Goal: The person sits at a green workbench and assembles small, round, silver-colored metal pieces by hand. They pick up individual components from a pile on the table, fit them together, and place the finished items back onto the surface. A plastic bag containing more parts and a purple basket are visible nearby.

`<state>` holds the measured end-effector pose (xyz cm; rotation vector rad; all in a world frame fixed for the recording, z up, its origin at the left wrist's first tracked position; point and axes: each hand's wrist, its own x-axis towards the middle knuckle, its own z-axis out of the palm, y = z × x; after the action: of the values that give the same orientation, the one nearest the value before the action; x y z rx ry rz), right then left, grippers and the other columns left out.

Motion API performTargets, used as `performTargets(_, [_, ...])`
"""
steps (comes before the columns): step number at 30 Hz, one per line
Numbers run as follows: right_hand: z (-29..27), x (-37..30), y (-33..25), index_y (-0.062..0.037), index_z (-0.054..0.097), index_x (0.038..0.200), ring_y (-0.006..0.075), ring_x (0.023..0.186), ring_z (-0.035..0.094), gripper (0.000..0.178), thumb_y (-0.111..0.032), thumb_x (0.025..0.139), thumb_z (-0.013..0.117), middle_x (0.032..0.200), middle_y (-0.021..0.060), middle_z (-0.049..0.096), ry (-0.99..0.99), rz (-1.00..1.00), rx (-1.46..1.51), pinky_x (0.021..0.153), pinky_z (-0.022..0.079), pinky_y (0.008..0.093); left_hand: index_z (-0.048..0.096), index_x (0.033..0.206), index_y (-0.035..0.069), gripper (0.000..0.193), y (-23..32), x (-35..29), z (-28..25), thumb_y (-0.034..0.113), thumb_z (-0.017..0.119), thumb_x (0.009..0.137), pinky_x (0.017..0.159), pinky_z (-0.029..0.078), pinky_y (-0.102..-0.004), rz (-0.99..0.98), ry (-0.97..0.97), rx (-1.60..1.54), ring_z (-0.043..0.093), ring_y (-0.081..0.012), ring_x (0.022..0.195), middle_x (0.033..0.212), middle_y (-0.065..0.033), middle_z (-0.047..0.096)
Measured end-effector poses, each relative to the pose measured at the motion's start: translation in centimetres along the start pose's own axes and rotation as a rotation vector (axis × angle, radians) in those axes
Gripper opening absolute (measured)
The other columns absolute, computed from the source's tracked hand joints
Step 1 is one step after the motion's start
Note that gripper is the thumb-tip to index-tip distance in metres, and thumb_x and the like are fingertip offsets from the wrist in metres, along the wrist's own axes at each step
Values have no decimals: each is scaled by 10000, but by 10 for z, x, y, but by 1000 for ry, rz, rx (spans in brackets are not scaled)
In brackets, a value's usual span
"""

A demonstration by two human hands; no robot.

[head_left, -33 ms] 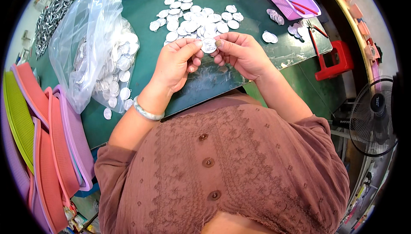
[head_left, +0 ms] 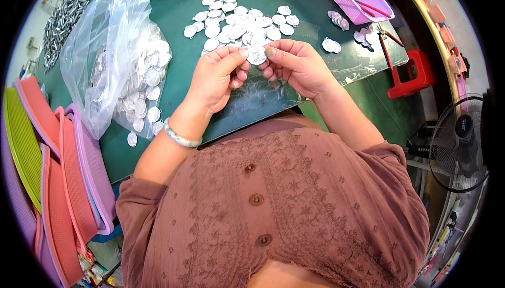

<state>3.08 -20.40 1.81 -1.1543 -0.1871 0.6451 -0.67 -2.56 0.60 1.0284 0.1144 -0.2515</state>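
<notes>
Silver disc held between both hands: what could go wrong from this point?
1. The silver disc is pinched only by the fingertips of the left hand and right hand; it could slip and drop into the loose pile of discs just beyond, and be hard to find again.
2. The clear plastic bag lies open at the green table's near edge with discs spilling out; a nudge from the left forearm might push some off.
</notes>
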Motion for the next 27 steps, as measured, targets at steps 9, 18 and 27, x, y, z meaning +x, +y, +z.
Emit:
performTargets(9, [-1,-2,1,12,566,900,104,605,542,181,-150,819,572,738,64,592,41,-14,-104,569,435,208,572,832,16,101,0,0,0,114,570,806,419,369,-172,6,29,-15,493,-70,502,650,-24,557])
performTargets(18, [-1,0,3,-11,561,853,97,563,531,130,-133,809,572,702,56,587,76,21,8,520,421,210,569,826,37,88,-1,1,-2,122,546,821,428,379,-169,-39,3,0,510,-73,517,653,-18,566])
performTargets(27, [-3,2,5,-8,566,837,107,563,536,132,-137,807,575,709,63,588,95,3,34,527,430,216,564,842,43,80,-4,1,0,119,549,821,440,399,-175,-70,0,38,520,-80,535,674,-23,571])
